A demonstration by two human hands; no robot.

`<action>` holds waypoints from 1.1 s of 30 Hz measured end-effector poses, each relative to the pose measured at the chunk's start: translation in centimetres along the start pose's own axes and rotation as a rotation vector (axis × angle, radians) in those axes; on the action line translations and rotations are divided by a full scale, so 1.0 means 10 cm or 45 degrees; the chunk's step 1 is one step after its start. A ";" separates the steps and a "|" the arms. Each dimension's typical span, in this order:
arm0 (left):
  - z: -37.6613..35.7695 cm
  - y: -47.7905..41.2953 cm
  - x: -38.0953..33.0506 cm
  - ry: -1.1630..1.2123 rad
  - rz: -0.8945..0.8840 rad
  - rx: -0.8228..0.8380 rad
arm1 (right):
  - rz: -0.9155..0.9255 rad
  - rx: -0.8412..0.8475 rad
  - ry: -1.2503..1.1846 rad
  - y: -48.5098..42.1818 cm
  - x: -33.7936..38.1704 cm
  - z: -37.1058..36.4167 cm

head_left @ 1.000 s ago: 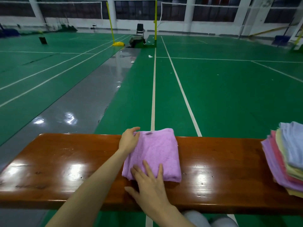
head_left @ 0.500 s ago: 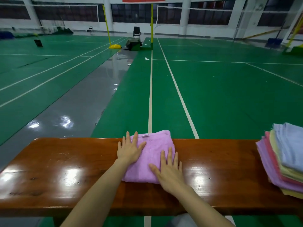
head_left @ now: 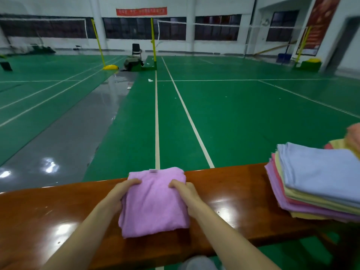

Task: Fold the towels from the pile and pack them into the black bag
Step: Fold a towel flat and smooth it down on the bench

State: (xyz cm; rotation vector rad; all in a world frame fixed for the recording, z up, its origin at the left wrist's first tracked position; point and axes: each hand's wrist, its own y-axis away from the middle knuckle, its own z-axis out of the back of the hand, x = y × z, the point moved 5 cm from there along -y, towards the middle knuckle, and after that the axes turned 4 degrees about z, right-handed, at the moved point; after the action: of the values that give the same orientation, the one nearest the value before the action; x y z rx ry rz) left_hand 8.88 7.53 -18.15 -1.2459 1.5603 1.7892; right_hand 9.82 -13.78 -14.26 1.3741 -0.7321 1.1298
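From the head camera we see a soft, fluffy purple towel [head_left: 153, 201], folded into a thick rectangle, lying on a glossy brown wooden bench [head_left: 58, 217] that throws back the ceiling lights. Our left hand [head_left: 121, 193] grips the towel's left edge, fingers curled over the top; our right hand [head_left: 185, 193] grips its right edge the same way. To the right, well apart, a pile of towels [head_left: 319, 184] sits on the bench, flat layers of blue, yellow, pink and purple. Beyond the bench lies a smooth green court floor [head_left: 243, 117] with white lines, yellow net posts [head_left: 153, 41] and a dark chair [head_left: 136, 49].
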 end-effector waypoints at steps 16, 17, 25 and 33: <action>-2.83 1.02 -1.05 0.215 -0.707 0.673 | 0.455 -0.208 -0.413 1.02 1.05 2.51; -3.07 1.04 -1.13 0.210 -0.725 0.715 | 0.468 -0.260 -0.416 1.04 1.07 2.73; -4.54 0.87 -0.92 -0.431 -0.807 0.664 | 0.365 -0.729 0.105 0.79 0.50 4.23; -4.67 0.79 -0.90 -1.002 -0.966 0.308 | 0.406 -0.982 0.439 0.68 0.27 4.40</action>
State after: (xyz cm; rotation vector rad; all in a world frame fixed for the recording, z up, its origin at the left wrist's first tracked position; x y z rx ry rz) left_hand 22.22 -36.60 -3.92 -0.7122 0.6856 1.2800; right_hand 13.61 -57.05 -3.98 0.4114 -1.0103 1.1157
